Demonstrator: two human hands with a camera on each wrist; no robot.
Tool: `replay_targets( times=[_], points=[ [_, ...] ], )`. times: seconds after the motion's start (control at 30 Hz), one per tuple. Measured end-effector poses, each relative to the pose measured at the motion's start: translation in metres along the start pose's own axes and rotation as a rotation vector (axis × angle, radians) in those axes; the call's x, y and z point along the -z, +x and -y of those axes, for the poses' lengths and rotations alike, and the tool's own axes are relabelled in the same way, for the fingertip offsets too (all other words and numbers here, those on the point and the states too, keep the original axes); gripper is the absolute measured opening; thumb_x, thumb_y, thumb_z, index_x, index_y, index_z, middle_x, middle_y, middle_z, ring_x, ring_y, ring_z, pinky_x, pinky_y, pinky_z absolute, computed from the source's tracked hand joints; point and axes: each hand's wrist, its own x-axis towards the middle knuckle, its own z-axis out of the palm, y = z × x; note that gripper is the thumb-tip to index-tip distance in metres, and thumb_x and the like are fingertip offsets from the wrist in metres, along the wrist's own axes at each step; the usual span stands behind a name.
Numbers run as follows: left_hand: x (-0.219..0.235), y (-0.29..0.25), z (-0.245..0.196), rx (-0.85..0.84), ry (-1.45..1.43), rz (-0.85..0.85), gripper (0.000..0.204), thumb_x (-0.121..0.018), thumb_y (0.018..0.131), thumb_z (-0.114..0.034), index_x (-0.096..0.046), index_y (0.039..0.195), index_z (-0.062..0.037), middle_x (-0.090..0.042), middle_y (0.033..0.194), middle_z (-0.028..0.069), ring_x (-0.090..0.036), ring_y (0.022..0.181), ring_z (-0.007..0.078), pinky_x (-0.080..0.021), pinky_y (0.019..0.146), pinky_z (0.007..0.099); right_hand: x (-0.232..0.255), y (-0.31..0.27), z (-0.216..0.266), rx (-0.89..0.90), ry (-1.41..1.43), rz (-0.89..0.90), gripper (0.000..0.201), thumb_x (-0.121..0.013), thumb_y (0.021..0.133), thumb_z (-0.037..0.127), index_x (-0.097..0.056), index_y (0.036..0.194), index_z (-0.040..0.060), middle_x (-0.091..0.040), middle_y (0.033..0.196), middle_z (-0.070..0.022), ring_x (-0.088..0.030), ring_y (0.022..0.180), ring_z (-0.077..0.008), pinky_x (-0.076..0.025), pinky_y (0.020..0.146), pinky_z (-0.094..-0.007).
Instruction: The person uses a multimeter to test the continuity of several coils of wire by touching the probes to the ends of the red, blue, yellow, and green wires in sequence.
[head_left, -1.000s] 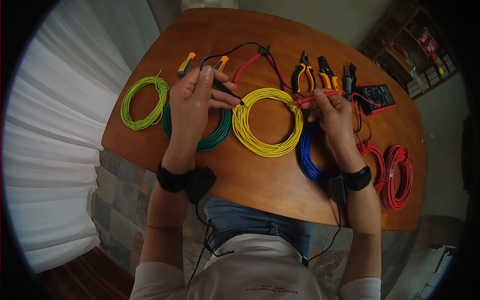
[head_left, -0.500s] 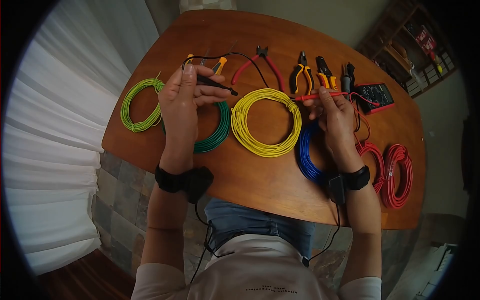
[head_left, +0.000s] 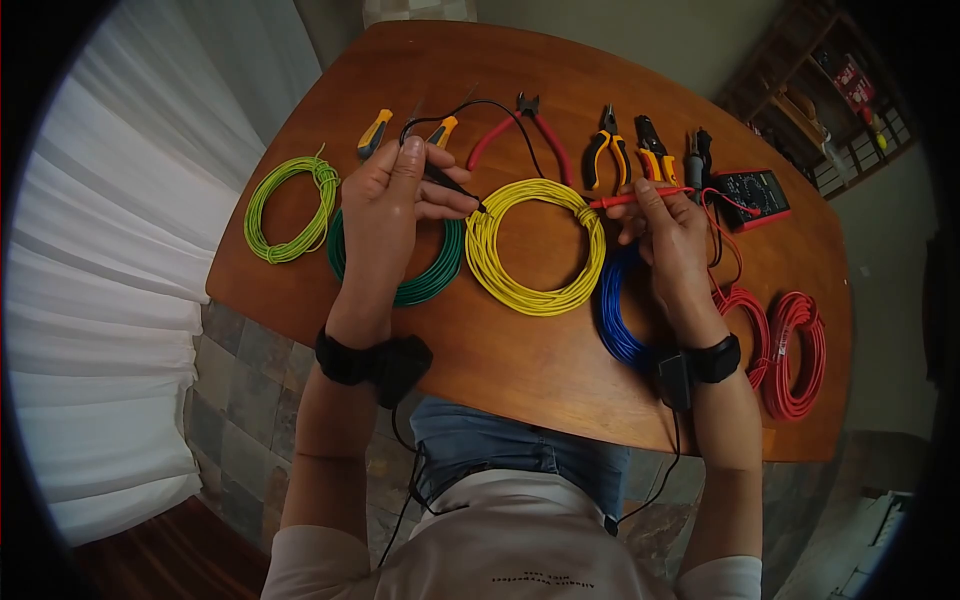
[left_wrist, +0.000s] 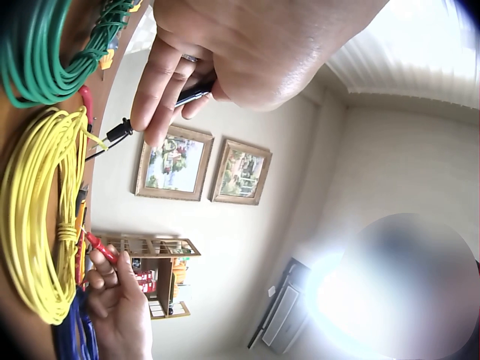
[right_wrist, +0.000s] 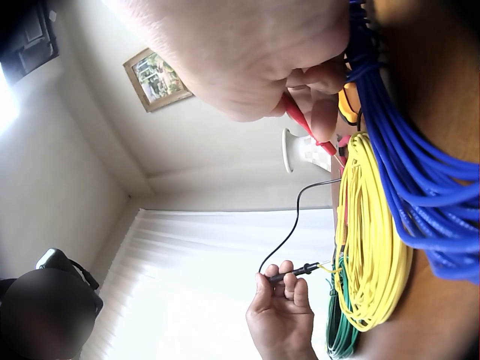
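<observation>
The left hand pinches a black probe, whose tip is at a wire end on the left side of the yellow coil. In the left wrist view the black probe meets a short yellow wire end. The right hand holds a red probe between thumb and fingers, its tip by the tied part at the coil's upper right. Whether that tip touches wire, I cannot tell. A red-edged multimeter lies at the right with leads running from it.
Green, blue, yellow-green and red coils lie around the yellow one. Behind are red-handled cutters, pliers, a wire stripper and screwdrivers. The table's front edge is near the body.
Half a second ago the black probe was lifted left of the yellow coil; the left hand has moved right, bringing its tip back to the coil. The right hand has barely moved.
</observation>
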Motion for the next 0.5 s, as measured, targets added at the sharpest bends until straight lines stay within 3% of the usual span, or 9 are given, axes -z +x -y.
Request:
replay_targets(
  times=[0.4,0.5],
  points=[
    [0.0000,0.0001,-0.0006,0.007,0.005,0.013,0.033,-0.038,0.100,-0.023,-0.056,0.092,0.0037,-0.064,0.083,0.0152,-0.067,0.065,0.0199,-0.056,0.057,0.0254,-0.0011,-0.0008,0.0013,0.019,-0.036,0.010,0.026,-0.052,0.094,0.024,-0.061,0.096,-0.0002,-0.068,0.077,-0.0078,-0.056,0.051,-0.0096,-0.035,0.044,-0.0198],
    [0.0002,-0.0003,-0.0010,-0.004,-0.020,0.010,0.033,-0.038,0.100,-0.023,-0.056,0.092,0.0038,-0.064,0.082,0.0152,-0.067,0.065,0.0199,-0.056,0.057,0.0256,-0.0009,-0.0003,-0.0010,0.036,-0.016,0.020,0.024,-0.055,0.093,0.027,-0.057,0.088,0.0039,-0.068,0.078,-0.0078,-0.054,0.052,-0.0059,-0.027,0.038,-0.0163]
  ],
)
